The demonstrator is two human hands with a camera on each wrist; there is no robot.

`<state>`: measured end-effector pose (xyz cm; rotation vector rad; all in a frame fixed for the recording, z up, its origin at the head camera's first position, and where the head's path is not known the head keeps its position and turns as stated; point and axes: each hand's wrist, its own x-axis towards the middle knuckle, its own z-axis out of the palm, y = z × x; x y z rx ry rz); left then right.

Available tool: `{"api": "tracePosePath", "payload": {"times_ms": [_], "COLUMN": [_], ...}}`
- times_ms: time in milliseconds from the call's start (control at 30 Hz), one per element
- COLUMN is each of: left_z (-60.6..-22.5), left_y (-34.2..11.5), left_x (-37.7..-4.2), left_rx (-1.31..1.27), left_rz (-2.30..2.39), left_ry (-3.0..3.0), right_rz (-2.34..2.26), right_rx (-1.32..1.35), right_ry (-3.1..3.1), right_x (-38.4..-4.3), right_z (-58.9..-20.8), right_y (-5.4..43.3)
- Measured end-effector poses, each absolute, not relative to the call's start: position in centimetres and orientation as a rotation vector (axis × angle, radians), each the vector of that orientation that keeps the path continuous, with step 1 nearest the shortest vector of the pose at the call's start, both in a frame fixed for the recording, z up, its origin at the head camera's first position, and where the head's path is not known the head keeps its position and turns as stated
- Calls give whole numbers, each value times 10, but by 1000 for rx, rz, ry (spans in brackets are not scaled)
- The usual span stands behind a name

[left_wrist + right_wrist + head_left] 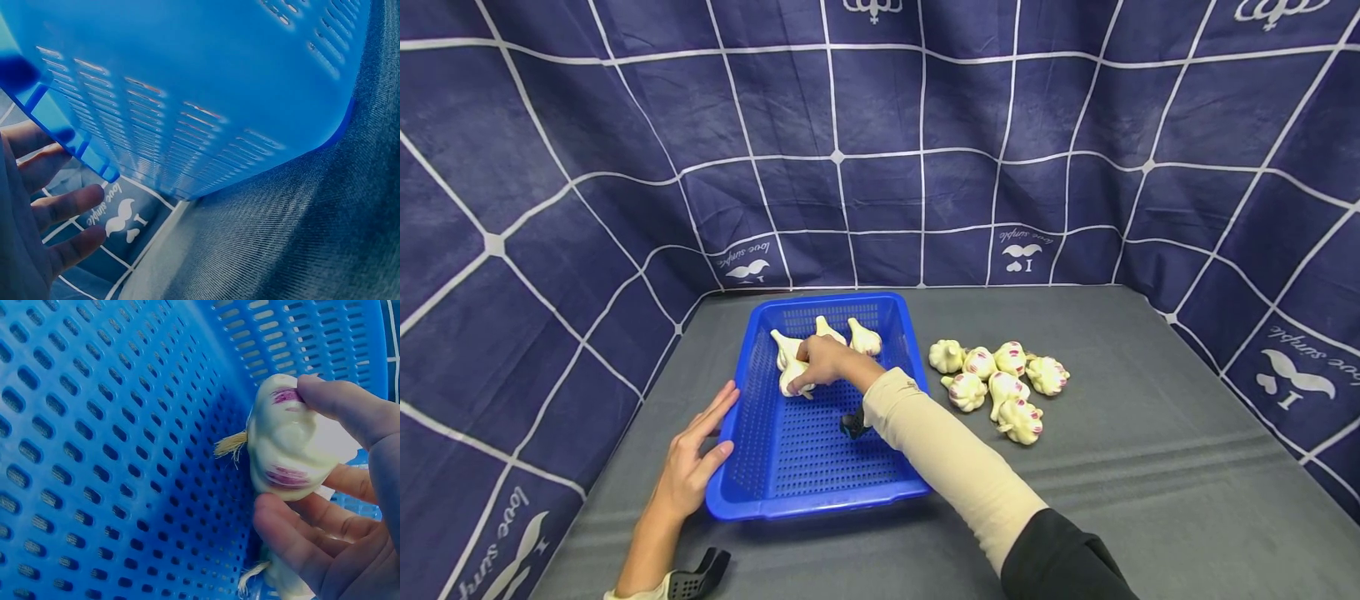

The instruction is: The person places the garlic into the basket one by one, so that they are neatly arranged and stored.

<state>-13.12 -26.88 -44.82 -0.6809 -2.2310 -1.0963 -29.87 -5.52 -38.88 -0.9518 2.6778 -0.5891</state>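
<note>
Inside the blue basket [752,507] my right hand [826,360] holds a garlic bulb [290,440] between thumb and fingers, its root tuft facing the basket floor in the right wrist view. In the head view this held garlic bulb [792,379] is close to another garlic bulb [784,343] at the basket's left side. Two more garlic bulbs, one [865,338] at the right and one [827,328] partly behind my hand, lie toward the far end. My left hand [688,462] touches the basket's left rim with straight, spread fingers.
Several garlic bulbs [964,390] lie in a loose group on the grey tabletop [1120,433] right of the basket. Blue cloth with white lines [880,200] hangs behind and on both sides.
</note>
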Motion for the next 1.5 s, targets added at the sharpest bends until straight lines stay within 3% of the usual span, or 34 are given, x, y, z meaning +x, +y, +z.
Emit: {"api": "tracePosePath", "payload": {"times_ms": [1033,1500], "left_z": [-445,-449], "left_y": [-269,-269], "left_x": [-129,-132], "left_rx": [-649,-676], "left_rz": [-1061,-1085], "left_ry": [-2273,-2230], "right_rz": [-573,-811], "right_rx": [-987,-927], "right_ry": [2729,2675], "right_x": [-295,-294], "right_z": [-382,-342], "right_y": [-54,-20]}}
